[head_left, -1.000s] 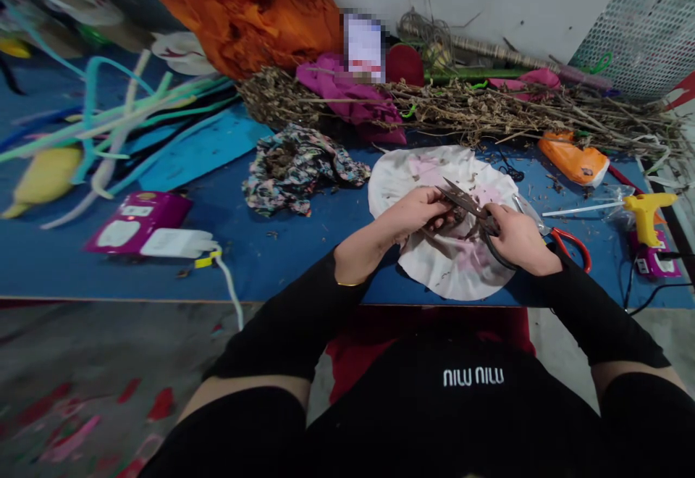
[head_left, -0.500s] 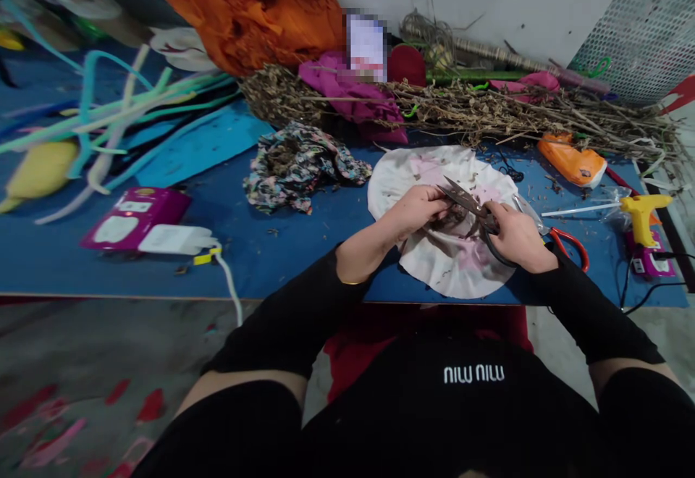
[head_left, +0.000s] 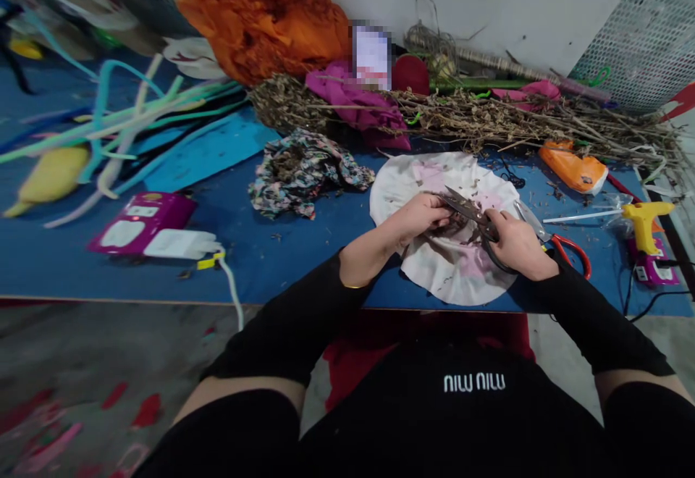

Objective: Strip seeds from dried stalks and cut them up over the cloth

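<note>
My right hand (head_left: pixel 518 245) is closed round the dark handles of a pair of scissors (head_left: pixel 465 206), whose blades point up and left toward my other hand. My left hand (head_left: pixel 420 216) is closed in a pinch near the blade tips, on what looks like dry brown plant bits. Both hands are over a round white cloth (head_left: pixel 434 279) with pink patches, and dark crumbs of dried plant (head_left: pixel 448 228) are heaped on it between them. A second pair of scissors with red handles (head_left: pixel 573 255) lies at the cloth's right side.
Dried stems (head_left: pixel 489 122) stretch along the back. A patterned cloth (head_left: pixel 298 174) with plant bits sits left of the white cloth. At right stands a yellow glue gun (head_left: pixel 646 223); at left lie a purple box (head_left: pixel 144 223) and foam-like coloured strips (head_left: pixel 135 116). An orange bag (head_left: pixel 573 166) rests back right.
The view has shifted slightly, so everything sits a little lower and further right. Both hands keep their places over the cloth, and the scissors blades look closer together.
</note>
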### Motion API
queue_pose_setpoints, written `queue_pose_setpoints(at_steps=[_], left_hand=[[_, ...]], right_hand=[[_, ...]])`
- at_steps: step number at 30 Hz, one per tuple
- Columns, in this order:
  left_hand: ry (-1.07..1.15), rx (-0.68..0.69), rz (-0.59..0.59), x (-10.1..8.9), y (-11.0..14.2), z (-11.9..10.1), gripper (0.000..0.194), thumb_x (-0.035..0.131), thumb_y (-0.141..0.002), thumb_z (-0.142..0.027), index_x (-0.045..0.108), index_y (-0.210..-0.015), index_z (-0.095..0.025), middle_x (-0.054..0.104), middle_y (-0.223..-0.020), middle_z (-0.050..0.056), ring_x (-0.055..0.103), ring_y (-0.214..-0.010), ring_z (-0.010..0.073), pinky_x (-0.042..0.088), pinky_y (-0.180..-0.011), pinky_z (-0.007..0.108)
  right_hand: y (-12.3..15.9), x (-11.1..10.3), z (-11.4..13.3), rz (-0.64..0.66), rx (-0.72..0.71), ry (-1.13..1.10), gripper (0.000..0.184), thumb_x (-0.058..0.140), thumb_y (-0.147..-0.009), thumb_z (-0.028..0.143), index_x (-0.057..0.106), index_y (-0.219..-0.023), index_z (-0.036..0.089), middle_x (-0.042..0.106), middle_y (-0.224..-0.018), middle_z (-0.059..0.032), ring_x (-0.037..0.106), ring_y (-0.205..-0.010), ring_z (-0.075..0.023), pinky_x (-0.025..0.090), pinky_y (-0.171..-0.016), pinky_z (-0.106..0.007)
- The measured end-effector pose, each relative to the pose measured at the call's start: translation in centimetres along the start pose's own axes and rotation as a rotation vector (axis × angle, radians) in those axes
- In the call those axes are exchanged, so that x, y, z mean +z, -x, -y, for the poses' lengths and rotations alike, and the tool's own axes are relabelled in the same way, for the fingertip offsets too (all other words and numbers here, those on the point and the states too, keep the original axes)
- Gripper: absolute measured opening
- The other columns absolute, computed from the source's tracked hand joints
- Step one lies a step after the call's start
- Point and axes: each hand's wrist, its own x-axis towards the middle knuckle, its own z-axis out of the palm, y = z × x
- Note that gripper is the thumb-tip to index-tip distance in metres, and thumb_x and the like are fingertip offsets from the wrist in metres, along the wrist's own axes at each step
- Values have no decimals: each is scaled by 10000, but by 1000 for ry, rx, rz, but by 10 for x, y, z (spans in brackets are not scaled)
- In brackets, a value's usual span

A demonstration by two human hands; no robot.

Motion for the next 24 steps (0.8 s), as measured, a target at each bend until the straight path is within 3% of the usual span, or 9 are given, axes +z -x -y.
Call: queue_pose_setpoints(at_steps=[4, 9, 12, 19, 24], left_hand=[[-7, -14, 2, -1, 2, -4, 250, 502, -909, -2, 647, -738, -113, 467, -502, -46, 293, -412, 32, 181, -445, 176], [-45, 1, 39, 0, 4, -2, 327, 546, -891, -4, 571, -590, -128, 470, -513, -25, 356, -427, 36, 219, -440, 179], [-44, -19, 44, -1, 2, -1, 368, 544, -898, -7, 536, -553, -135, 464, -516, -23, 332, -406, 29, 218, -428, 188], [-3, -102, 13, -5, 2, -4, 270, 559, -941, -32, 619, -694, -124, 517, -543, -36, 293, -367, 9, 201, -402, 172], [96, 1, -65, -8, 3, -3, 245, 571, -975, -83, 607, -739, -139, 552, -576, -36, 322, -380, 13, 223, -404, 165]], right_hand=[[0, -1, 0, 7, -5, -6, 470, 519, -930, 271, 575, -1381, 149, 709, -1186, -151, 688, -992, -290, 417, -731, -326], [0, -1, 3, -39, -18, 16, 552, 537, -918, 275, 522, -1448, 122, 672, -1251, -172, 675, -1042, -304, 432, -756, -334], [-1, -1, 3, -17, -25, 26, 511, 523, -928, 273, 542, -1418, 129, 679, -1214, -166, 676, -1007, -296, 424, -734, -332], [-3, 2, 0, 9, -4, -6, 447, 497, -954, 274, 593, -1374, 154, 722, -1132, -141, 686, -946, -283, 415, -715, -337], [-4, -2, -6, -72, 24, -100, 519, 562, -920, 319, 586, -1420, 180, 714, -1214, -140, 671, -985, -280, 445, -759, -335]])
